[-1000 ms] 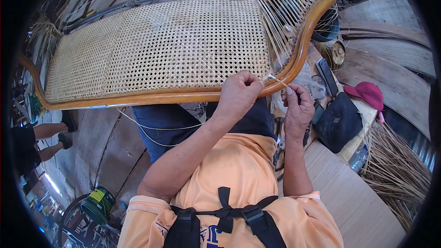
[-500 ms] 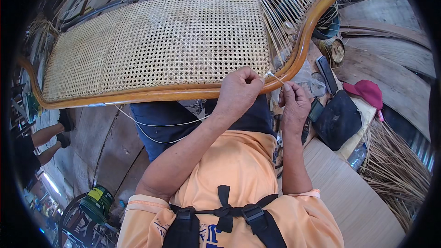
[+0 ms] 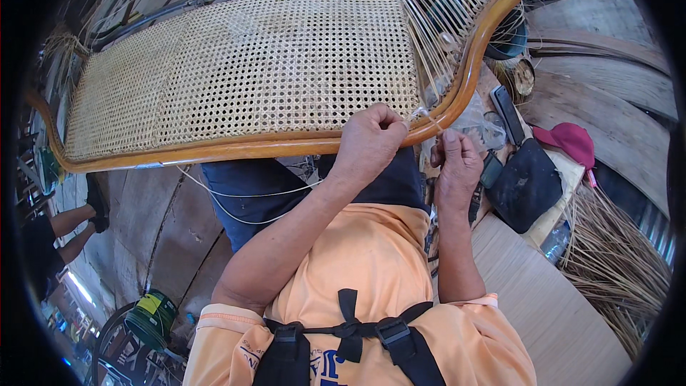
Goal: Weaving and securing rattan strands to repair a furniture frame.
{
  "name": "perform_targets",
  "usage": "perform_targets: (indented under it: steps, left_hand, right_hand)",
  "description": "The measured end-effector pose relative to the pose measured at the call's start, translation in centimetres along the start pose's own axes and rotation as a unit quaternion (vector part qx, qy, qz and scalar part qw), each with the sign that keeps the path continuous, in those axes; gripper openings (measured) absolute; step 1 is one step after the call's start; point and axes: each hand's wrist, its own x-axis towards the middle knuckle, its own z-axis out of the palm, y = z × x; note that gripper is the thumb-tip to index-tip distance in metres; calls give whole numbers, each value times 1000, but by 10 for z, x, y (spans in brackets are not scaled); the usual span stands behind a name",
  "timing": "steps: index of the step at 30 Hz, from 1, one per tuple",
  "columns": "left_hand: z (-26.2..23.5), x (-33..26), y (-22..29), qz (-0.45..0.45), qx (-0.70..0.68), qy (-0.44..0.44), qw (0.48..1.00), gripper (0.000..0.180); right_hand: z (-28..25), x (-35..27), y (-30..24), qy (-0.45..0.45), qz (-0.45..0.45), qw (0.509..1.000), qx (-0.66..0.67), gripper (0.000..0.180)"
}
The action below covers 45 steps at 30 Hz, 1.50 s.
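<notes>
Where both forearms rise from the orange shirt [image 3: 357, 257], the left hand [image 3: 369, 141] lies curled on the wooden frame [image 3: 286, 147], thumb and fingers pinched on a pale cane strand [image 3: 423, 111] at the frame's near rail. Right hand [image 3: 456, 166]: just beside, fingers closed, pinching the same strand's free end. To the right, on the tabletop [image 3: 543, 300]: black pouch [image 3: 525, 186], dark flat case [image 3: 506, 104], red cap [image 3: 570, 141]; loose cane bundle [image 3: 622, 257] beyond its edge. Past the hands: woven cane panel [image 3: 243, 71] filling the frame, unwoven strands [image 3: 446, 28] fanned at its right end. Far left: another person's legs [image 3: 71, 221].
</notes>
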Motion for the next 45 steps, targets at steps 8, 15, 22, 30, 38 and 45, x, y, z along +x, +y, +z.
perform_targets:
  steps: [8, 15, 22, 30, 38, 45]
  left_hand:
    - [-1, 3, -4, -56, -66, -20, 996, 12]
    - [-2, 0, 4, -121, -134, -46, 983, 11]
    - [-1, -1, 3, -136, -149, -61, 978, 12]
    - [-15, 17, 13, 187, 258, -38, 947, 13]
    - [3, 94, 66, 423, 553, -46, 716, 7]
    - [-94, 139, 165, 418, 573, 80, 701, 15]
  right_hand:
    - [-4, -10, 10, -22, 11, 1000, -16, 21]
    - [-9, -5, 9, -34, -14, 998, -53, 19]
    - [-6, -1, 13, -11, -59, 997, -49, 13]
    - [-42, 14, 17, 61, -49, 996, -45, 14]
    - [-91, 39, 3, 157, -51, 986, 17, 14]
    - [-121, 163, 11, 161, -127, 965, -164, 19]
